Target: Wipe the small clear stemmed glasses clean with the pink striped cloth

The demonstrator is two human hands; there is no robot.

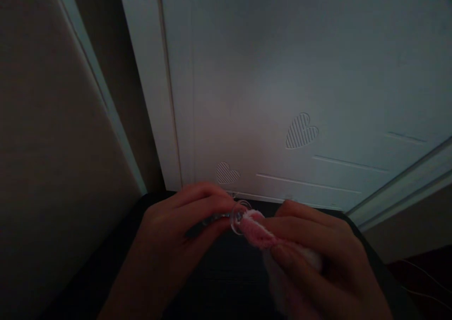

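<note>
Between the fingertips of my left hand (176,230) is a small clear thing with thin round rims (236,220); a narrow shiny part of it runs back under the fingers. Its kind cannot be made out in the dim light. My right hand (318,249) is closed on a pink and white fluffy cloth (256,230), thumb below and fingers above. The bunched tip of the cloth touches the clear rims. More of the cloth hangs below the right hand. Both hands are close together, low in the middle of the view.
Beneath the hands is a dark surface (226,282). Behind it stands a white panel (247,98) with heart-shaped reliefs and grooved lines. A plain wall (52,145) rises on the left. Thin pale cables (427,273) lie at the lower right.
</note>
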